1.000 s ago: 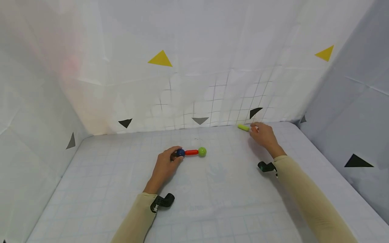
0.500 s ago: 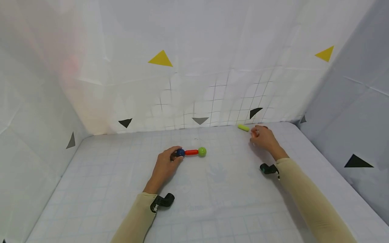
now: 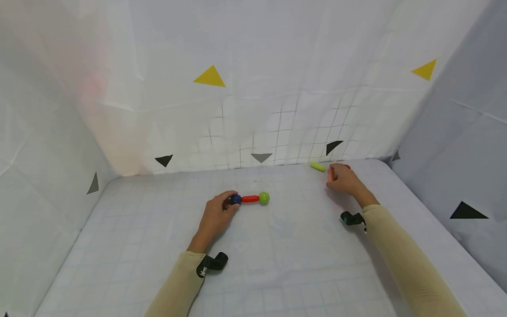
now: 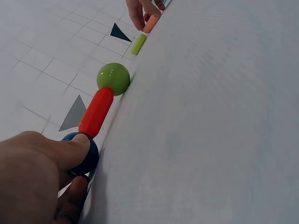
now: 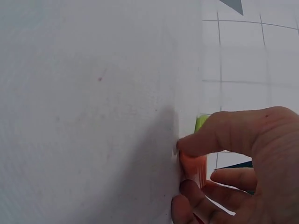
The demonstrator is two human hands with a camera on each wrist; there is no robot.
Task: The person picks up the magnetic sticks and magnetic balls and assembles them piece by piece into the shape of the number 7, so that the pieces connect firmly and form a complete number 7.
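A dark blue ball [image 3: 236,199], a red rod [image 3: 250,199] and a green ball [image 3: 264,198] are joined in a row on the table. My left hand [image 3: 214,216] pinches the blue ball between thumb and fingers, as the left wrist view also shows. Farther back on the right, my right hand [image 3: 345,179] holds an orange rod [image 5: 194,167] between its thumb and fingers. Just left of that hand lies a yellow-green rod [image 3: 317,167], apart from it. A small red piece [image 3: 347,167] peeks out behind the right hand, mostly hidden.
A white sheet covers the table [image 3: 277,264]. White walls stand at the back and both sides, the back wall [image 3: 253,110] close behind the yellow-green rod. Black, grey and yellow triangles mark the walls.
The right hand has shifted slightly toward me and to the right, and the orange rod now shows in its fingers. My left hand and the joined pieces stay in place.
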